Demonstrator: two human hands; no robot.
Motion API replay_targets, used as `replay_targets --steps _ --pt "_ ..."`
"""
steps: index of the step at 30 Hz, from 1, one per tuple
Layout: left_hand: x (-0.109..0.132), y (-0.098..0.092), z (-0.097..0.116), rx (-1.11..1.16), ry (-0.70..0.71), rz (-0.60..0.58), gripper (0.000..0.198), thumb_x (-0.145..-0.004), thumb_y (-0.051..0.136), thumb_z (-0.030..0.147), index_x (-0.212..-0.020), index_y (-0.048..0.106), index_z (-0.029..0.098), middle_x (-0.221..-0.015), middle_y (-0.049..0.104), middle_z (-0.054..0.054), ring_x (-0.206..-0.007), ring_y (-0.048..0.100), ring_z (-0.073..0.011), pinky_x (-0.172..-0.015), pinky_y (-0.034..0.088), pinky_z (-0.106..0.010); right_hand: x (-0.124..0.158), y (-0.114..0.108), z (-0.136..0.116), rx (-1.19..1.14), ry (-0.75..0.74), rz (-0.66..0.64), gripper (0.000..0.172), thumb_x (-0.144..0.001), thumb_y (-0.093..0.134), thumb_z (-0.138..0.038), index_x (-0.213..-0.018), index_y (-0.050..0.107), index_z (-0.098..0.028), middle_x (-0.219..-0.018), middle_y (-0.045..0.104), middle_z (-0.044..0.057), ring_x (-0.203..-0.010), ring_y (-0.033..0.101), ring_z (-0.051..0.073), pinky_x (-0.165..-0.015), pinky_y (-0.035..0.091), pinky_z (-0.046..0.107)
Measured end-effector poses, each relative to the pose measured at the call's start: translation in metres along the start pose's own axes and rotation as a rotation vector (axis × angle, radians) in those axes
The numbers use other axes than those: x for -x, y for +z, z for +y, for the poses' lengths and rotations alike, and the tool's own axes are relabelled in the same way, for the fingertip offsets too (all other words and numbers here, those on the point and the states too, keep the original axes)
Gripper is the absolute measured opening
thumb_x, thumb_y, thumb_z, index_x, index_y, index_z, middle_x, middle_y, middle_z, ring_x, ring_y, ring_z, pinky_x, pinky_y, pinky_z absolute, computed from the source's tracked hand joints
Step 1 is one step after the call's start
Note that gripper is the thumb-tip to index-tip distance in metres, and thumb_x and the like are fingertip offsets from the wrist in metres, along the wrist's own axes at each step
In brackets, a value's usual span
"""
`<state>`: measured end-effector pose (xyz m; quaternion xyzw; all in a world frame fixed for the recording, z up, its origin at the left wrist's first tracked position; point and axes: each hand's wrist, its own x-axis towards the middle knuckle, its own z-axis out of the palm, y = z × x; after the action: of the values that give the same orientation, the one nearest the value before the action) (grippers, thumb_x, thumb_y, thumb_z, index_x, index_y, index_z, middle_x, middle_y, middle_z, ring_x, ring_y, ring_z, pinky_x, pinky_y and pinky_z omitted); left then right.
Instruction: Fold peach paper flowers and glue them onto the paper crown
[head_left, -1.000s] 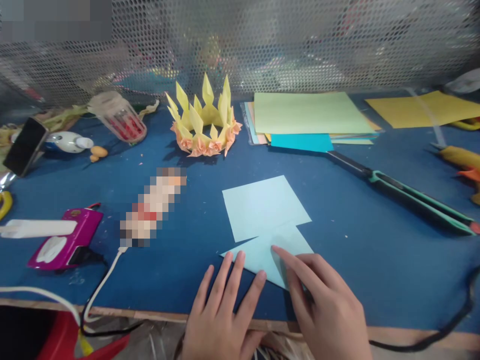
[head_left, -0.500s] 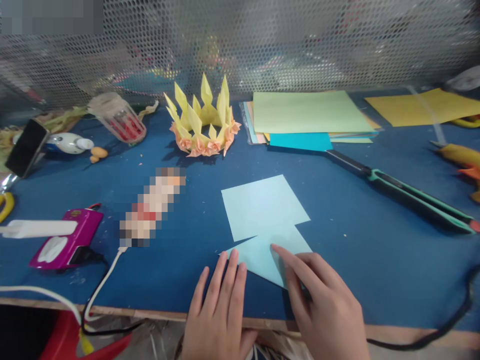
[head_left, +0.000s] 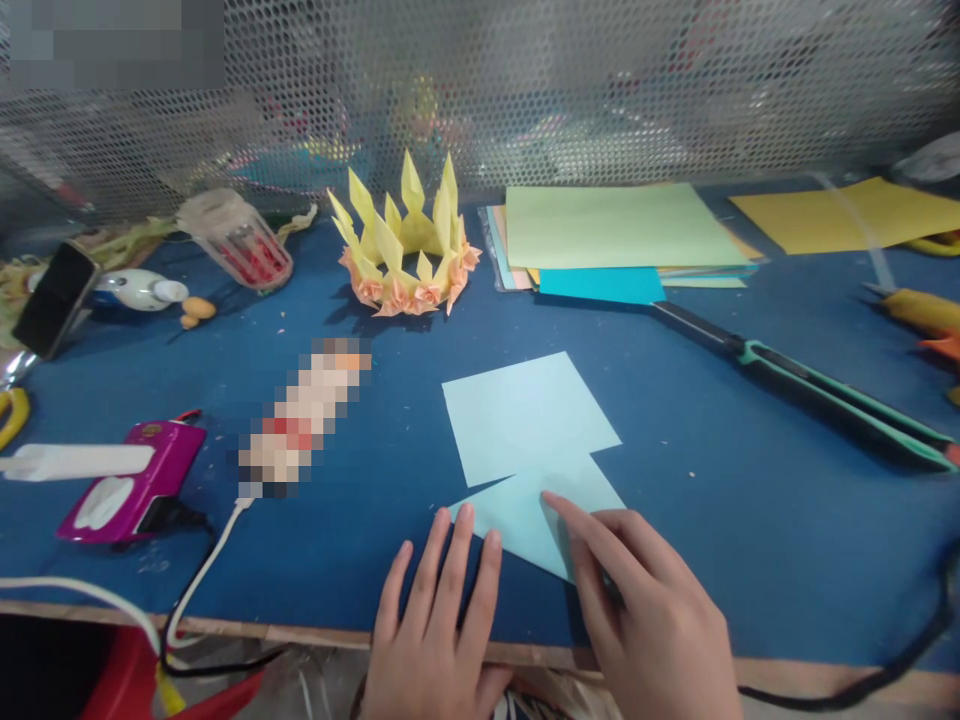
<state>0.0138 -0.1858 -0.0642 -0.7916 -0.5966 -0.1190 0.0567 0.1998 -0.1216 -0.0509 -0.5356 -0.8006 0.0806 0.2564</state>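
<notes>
A folded light blue sheet of paper (head_left: 566, 495) lies near the table's front edge. My right hand (head_left: 652, 600) rests over its right side, index fingertip pressed on the paper, the other fingers curled and partly hidden. My left hand (head_left: 439, 600) lies flat with fingers spread, its fingertips at the paper's left corner. Just beyond, a flat light blue sheet (head_left: 525, 415) touches or lies slightly under the folded one; which of these I cannot tell.
A yellow paper crown with peach flowers (head_left: 409, 240) stands at the back. Right of it are stacked coloured sheets (head_left: 615, 225) and a black-and-green hair straightener (head_left: 810, 385). Leftward lie a purple device (head_left: 142, 480), a white cable (head_left: 206, 565) and a clear jar (head_left: 236, 240). Perforated metal (head_left: 480, 90) borders the back.
The fingers of my left hand have spread a little wider apart. My right hand stays in place on the folded paper. The view has shifted very slightly.
</notes>
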Motion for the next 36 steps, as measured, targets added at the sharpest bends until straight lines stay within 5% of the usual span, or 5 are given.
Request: replay_targets --steps 5,14,19,36 --pt "-0.002 0.000 0.005 0.044 -0.072 0.019 0.070 -0.097 0.050 0.050 -0.160 0.021 0.036 -0.148 0.058 -0.005 -0.134 0.052 -0.0303 -0.106 0.031 -0.046 0.000 -0.001 0.000 0.001 -0.003 -0.008 0.032 -0.105 0.042 -0.025 -0.130 0.062 -0.022 -0.089 0.063 0.004 -0.069 0.062 0.012 -0.058 0.047 0.020" --pt "-0.001 0.000 0.008 -0.019 -0.037 0.049 0.062 -0.099 0.049 0.041 -0.157 0.034 0.027 -0.148 0.057 -0.012 -0.140 0.048 -0.0283 -0.108 0.036 -0.043 0.001 0.000 0.003 0.060 -0.057 -0.028 0.039 -0.104 0.040 -0.023 -0.139 0.057 -0.021 -0.085 0.058 0.004 -0.063 0.057 0.012 -0.054 0.045 0.020" --pt "-0.002 -0.001 0.010 -0.067 -0.062 0.023 0.062 -0.099 0.047 0.032 -0.159 0.030 0.030 -0.147 0.059 -0.008 -0.138 0.051 -0.0278 -0.107 0.040 -0.041 -0.001 0.001 0.004 0.077 -0.074 -0.033 0.040 -0.103 0.041 -0.021 -0.140 0.056 -0.021 -0.085 0.057 0.004 -0.063 0.056 0.012 -0.053 0.045 0.021" --pt "-0.007 -0.004 0.013 -0.117 -0.062 -0.013 0.071 -0.099 0.050 0.041 -0.161 0.017 0.031 -0.147 0.058 -0.011 -0.134 0.056 -0.0302 -0.102 0.043 -0.046 0.000 0.004 0.005 0.067 -0.085 -0.012 0.039 -0.103 0.041 -0.022 -0.138 0.057 -0.020 -0.084 0.057 0.005 -0.064 0.056 0.013 -0.054 0.046 0.022"
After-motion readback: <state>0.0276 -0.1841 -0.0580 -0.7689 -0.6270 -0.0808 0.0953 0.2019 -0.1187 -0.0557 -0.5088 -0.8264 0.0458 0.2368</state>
